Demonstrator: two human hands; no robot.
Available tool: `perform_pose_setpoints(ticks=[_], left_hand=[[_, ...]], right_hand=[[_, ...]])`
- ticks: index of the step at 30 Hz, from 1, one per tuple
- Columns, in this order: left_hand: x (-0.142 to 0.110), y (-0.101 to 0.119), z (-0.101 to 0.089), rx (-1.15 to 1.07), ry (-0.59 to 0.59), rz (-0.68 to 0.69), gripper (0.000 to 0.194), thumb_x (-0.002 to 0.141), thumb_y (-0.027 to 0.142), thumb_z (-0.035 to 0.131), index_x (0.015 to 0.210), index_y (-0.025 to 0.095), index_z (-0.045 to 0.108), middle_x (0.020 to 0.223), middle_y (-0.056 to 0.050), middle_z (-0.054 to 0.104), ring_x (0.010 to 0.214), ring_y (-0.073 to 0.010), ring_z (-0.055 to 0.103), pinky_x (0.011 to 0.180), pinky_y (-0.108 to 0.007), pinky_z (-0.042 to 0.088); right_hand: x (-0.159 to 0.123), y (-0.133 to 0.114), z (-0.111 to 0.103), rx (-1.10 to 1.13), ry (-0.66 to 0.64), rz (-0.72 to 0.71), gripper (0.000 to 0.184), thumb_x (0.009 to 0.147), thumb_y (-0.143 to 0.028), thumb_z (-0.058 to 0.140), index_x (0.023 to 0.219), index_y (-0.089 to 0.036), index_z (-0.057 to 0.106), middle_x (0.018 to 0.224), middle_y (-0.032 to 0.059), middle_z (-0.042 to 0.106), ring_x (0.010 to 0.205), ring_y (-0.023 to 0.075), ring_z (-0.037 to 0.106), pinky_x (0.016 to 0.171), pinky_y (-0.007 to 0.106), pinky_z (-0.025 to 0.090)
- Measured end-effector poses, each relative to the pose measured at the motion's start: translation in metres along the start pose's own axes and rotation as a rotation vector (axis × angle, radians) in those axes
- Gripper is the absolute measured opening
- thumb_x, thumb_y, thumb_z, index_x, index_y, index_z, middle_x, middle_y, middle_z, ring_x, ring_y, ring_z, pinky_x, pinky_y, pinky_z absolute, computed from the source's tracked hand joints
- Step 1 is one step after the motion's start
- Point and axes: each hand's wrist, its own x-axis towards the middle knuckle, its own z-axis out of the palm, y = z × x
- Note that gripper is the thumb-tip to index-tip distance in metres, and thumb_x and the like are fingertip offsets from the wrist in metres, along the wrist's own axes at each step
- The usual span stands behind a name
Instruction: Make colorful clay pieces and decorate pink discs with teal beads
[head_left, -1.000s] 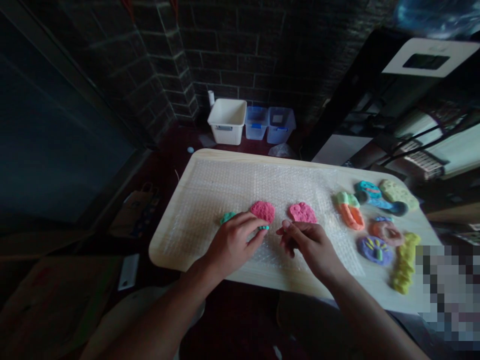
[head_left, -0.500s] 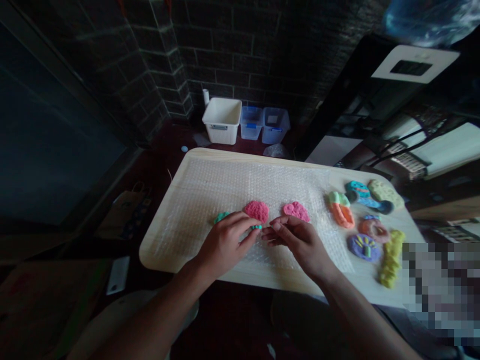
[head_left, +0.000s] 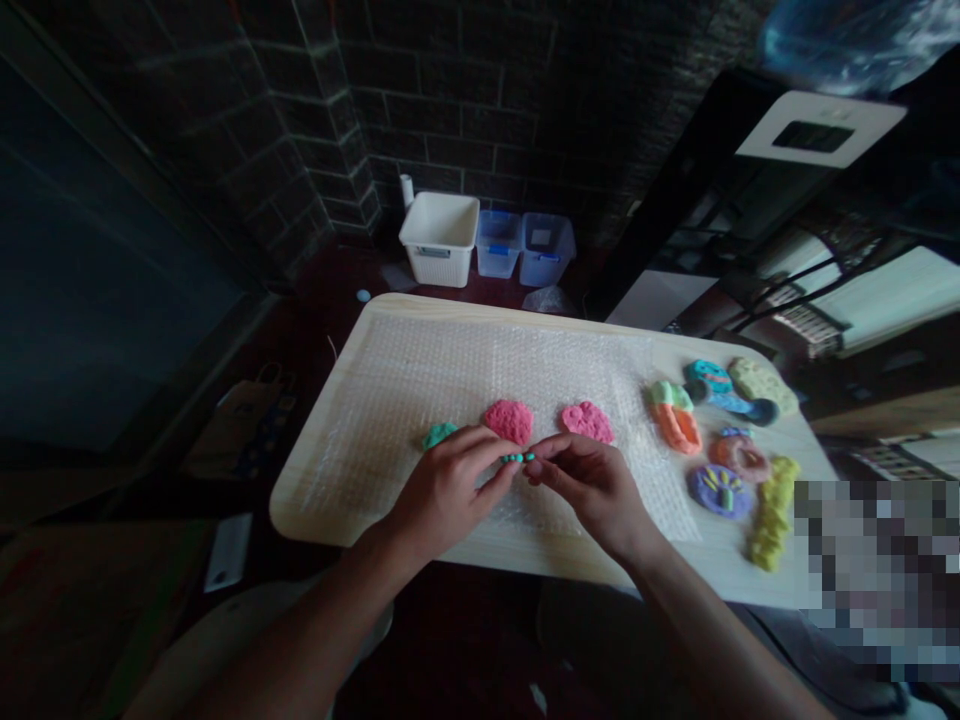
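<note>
My left hand [head_left: 454, 490] is closed in a pinch on a short row of small green clay balls [head_left: 512, 458]. My right hand [head_left: 592, 492] meets it from the right, thumb and finger pinched on a small green clay ball [head_left: 529, 457] at the row's right end. I cannot tell whether that ball touches the row. Just beyond the fingers lie a rough pink clay lump [head_left: 509, 421] and a second, flatter pink clay piece [head_left: 587, 422]. A green clay lump [head_left: 439, 434] sits partly hidden behind my left hand.
Bubble wrap [head_left: 442, 360] covers much of the wooden table [head_left: 315, 510]. Coloured clay shapes stand at the right: an orange-and-green one [head_left: 679, 425], a purple disc [head_left: 720, 490], a yellow strip [head_left: 775, 515] and several others. Plastic bins [head_left: 441, 240] stand on the floor beyond.
My right hand has moved left, up to the green balls in my left hand; a green ball now shows at its fingertips. My left hand keeps its pinch. The camera view has shifted slightly.
</note>
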Motion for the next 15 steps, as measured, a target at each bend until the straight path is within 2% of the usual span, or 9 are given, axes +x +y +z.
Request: perform_pose_setpoints(ticks=[8,15], left_hand=[[-0.0001,-0.0002,0.0004,-0.001,-0.006,-0.001,0.014,0.097,0.015,0.064,0.106,0.017,0.074,0.096,-0.006,0.075,0.089,-0.0203,0.072,0.081,-0.035,0.057],[0.0007,0.0004,-0.0005,-0.018,-0.022,0.014,0.016,0.097,0.013,0.064,0.108,0.017,0.074,0.098,-0.007,0.076,0.09,-0.02,0.072,0.081,-0.035,0.058]], right_hand=[[0.0,0.0009,0.0029,0.052,-0.005,0.006,0.017,0.079,-0.031,0.09,0.092,-0.023,0.083,0.085,0.0028,0.078,0.076,0.0144,0.068,0.073,0.029,0.056],[0.0001,0.0016,0.0021,0.03,0.009,0.009,0.017,0.079,-0.032,0.09,0.089,-0.021,0.081,0.079,0.0027,0.077,0.072,0.0142,0.068,0.069,0.028,0.056]])
